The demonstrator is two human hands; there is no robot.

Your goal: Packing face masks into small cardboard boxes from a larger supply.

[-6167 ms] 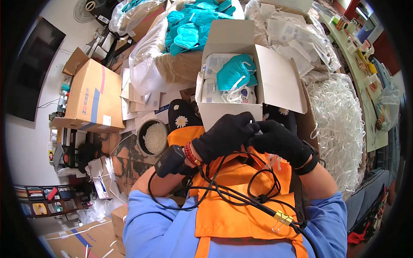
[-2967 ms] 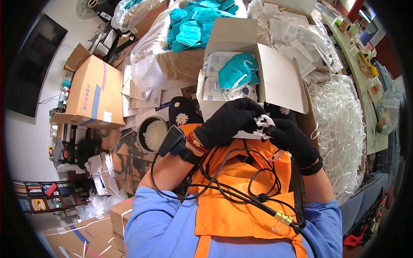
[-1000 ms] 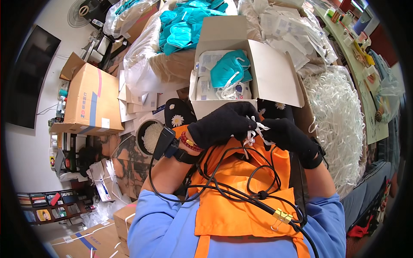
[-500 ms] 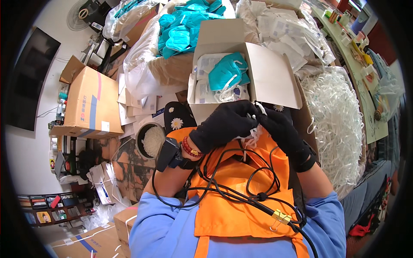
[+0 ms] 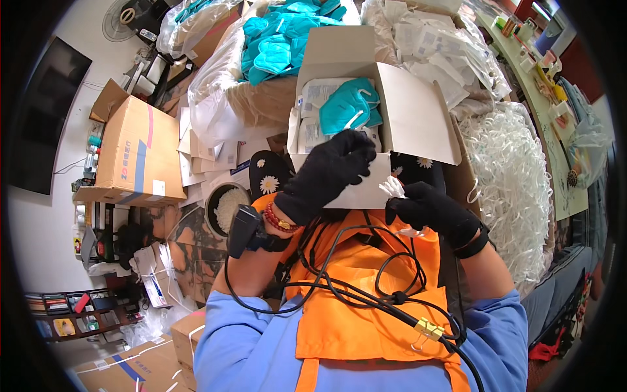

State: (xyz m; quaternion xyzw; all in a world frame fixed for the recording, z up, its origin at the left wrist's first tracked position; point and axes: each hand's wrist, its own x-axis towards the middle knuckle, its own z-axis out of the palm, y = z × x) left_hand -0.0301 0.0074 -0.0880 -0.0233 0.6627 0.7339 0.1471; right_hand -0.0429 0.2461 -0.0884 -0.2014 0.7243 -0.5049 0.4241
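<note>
1. The left hand (image 5: 330,170), in a black glove, reached over the front wall of the open white carton (image 5: 405,111) on the lap, its fingers curled loosely and laid on the carton's rim. Whether they pinched anything could not be told.
2. The right hand (image 5: 428,206), also gloved, was closed narrowly on a small bunch of white strips (image 5: 394,187), held just in front of the carton's near wall.
3. A teal face mask (image 5: 346,108) lay on top inside the carton, beside flat white packets (image 5: 313,98); more teal masks (image 5: 277,39) were heaped in a clear bag beyond it.
4. To do this well, the left hand probably needed to steady the carton's wall while the right kept the strips gathered, so none slid loose.
5. The black cable (image 5: 366,287) looping over the orange apron (image 5: 366,307) hung near both wrists; keeping the forearms above it seemed wise, to avoid a snag.
6. The big pile of white strips (image 5: 516,176) lay to the right, within easy reach.
</note>
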